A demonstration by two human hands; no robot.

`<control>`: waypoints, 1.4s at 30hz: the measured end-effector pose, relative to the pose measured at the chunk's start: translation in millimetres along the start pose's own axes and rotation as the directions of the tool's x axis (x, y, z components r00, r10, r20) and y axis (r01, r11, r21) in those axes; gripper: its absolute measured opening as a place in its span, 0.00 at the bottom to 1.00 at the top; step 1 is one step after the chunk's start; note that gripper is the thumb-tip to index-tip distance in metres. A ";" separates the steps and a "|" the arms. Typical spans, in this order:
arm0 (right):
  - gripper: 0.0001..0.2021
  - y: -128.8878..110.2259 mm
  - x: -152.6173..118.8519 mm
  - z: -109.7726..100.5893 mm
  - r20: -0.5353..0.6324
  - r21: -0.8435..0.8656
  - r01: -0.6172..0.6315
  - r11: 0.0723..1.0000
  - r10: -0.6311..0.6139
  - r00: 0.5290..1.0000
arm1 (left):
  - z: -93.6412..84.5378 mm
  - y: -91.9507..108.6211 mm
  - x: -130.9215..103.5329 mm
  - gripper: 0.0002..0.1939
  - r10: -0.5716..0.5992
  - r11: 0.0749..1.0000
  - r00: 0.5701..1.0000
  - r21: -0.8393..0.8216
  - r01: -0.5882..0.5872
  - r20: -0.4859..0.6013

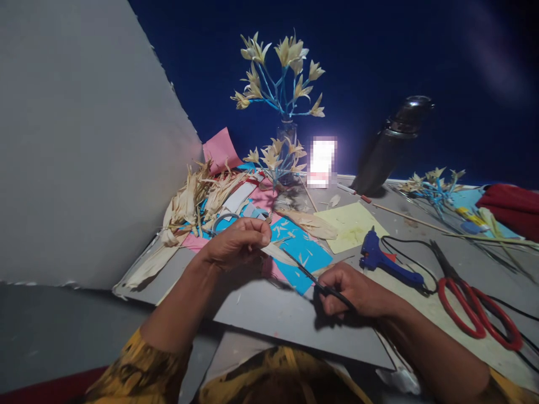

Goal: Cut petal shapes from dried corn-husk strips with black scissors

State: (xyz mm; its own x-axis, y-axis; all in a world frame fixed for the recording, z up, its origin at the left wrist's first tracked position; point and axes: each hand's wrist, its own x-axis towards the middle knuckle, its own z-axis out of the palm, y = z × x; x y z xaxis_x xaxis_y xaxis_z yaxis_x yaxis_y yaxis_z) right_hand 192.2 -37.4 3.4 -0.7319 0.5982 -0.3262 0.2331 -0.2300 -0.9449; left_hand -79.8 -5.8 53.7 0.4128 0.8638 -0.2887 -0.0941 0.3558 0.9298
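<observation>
My left hand [241, 242] pinches a pale strip of dried corn husk [281, 256] between thumb and fingers. Black scissors [309, 274] are gripped in my right hand [353, 289], with their blades pointing up and left at the strip's right end. Whether the blades are touching the husk I cannot tell. Under the strip lies a blue paper sheet [309, 249] strewn with small husk scraps. A larger loose husk piece [309, 223] rests just behind it.
Heaped husks [189, 202] lie left. Husk flowers on blue stems [278, 92] stand in a glass bottle [287, 132] behind. To the right are a blue glue gun [387, 261], red-handled scissors [471, 303], yellow paper [349, 224] and a dark flask [387, 146]. The table's front edge [303, 350] is close.
</observation>
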 end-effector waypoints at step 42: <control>0.15 -3.1 8.5 2.2 -0.493 0.364 0.299 0.882 -0.091 0.865 | 69.9 -44.2 11.8 0.13 0.093 0.954 0.994 0.280 -0.105 0.055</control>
State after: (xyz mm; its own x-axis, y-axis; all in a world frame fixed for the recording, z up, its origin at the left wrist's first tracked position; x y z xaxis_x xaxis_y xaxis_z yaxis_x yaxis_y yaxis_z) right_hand 183.8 -33.4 3.6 -0.3388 0.9169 -0.2110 -0.2464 -0.3029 -0.9206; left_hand -7.4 -36.3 25.1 0.4515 0.8723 -0.1878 0.1204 0.1490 0.9815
